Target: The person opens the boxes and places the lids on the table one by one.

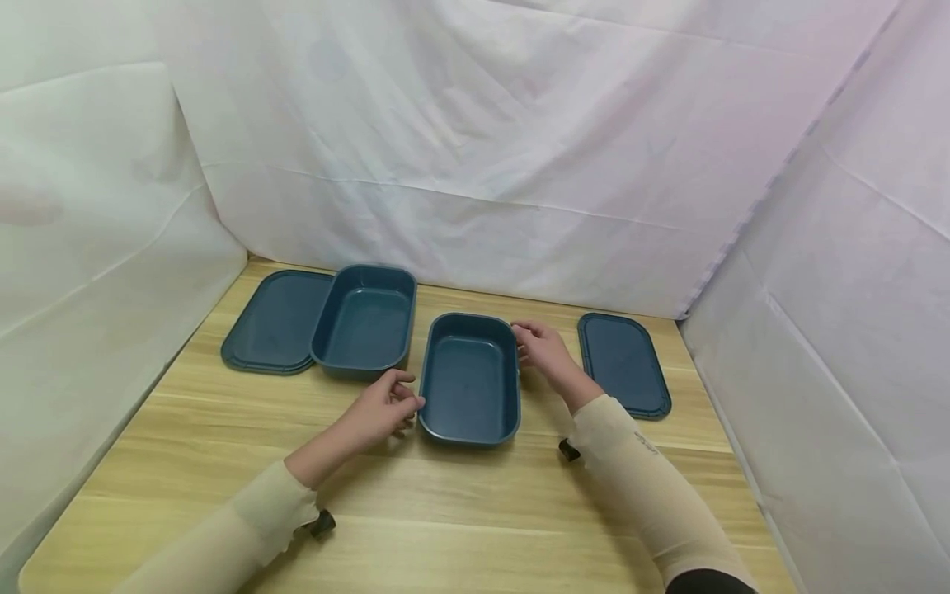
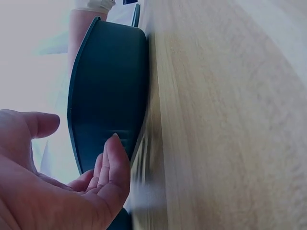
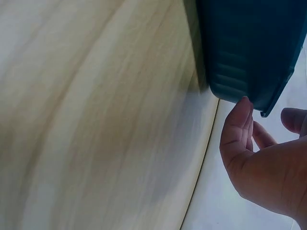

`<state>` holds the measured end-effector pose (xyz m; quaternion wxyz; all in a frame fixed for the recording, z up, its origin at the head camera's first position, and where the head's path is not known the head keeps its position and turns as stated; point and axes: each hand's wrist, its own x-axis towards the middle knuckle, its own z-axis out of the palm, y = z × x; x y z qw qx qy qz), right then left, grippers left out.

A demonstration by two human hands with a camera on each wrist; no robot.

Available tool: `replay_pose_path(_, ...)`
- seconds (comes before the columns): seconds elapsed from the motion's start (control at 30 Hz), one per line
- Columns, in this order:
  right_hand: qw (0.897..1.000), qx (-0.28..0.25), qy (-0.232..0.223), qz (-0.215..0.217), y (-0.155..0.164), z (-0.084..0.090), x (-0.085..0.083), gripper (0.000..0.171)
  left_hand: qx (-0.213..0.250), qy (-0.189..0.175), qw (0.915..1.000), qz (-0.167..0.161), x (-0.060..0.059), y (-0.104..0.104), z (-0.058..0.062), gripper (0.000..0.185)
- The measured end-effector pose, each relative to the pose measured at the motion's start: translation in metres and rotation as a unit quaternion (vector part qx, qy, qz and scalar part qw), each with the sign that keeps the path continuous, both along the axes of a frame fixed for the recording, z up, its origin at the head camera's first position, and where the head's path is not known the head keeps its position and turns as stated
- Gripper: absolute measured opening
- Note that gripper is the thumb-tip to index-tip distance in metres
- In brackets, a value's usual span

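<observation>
A dark blue-green rectangular food container [image 1: 469, 388] without its lid sits on the wooden table between the two hands. On its left side, the left hand [image 1: 380, 412] has its fingertips close to the wall, thumb apart from the fingers. The left wrist view shows that hand [image 2: 72, 177] with fingers relaxed beside the container's outer wall [image 2: 108, 91]. At the far right corner is the right hand [image 1: 545, 351], fingers loosely bent by the rim. Seen from the right wrist, this hand's fingertips [image 3: 243, 104] are right at the container's lower side.
Left of the middle stands a second lidless container [image 1: 365, 326], its edge overlapping a larger flat lid [image 1: 275, 322]. A smaller lid [image 1: 625, 363] lies on the right, beside the right forearm. White cloth walls [image 1: 460, 124] surround the table [image 1: 445, 528] at the back and sides.
</observation>
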<state>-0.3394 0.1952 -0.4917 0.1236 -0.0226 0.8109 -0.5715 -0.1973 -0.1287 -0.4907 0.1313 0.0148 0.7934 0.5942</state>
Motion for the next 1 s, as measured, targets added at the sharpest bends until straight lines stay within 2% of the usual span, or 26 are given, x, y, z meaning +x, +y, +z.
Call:
replay_pose_path(0.27, 1.0, -0.001, 0.006, -0.004, -0.007, 0.002, -0.004, 0.046, 0.03, -0.022, 0.9993, 0.01, -0.001, 0.006, 0.003, 0.053)
replay_pose_path(0.5, 1.0, 0.005, 0.002, -0.014, -0.01, 0.002, -0.006, 0.042, 0.05, -0.03, 0.9982, 0.014, -0.002, 0.006, 0.001, 0.051)
replay_pose_path(0.8, 1.0, 0.014, -0.002, -0.019, -0.012, 0.003, -0.009, 0.037, 0.06, -0.044, 0.9971, -0.018, -0.007, 0.006, -0.002, 0.064)
replay_pose_path(1.0, 1.0, 0.007, -0.018, -0.003, -0.011, 0.004, -0.011, 0.037, 0.092, -0.044, 0.9942, -0.035, -0.011, 0.004, -0.002, 0.075)
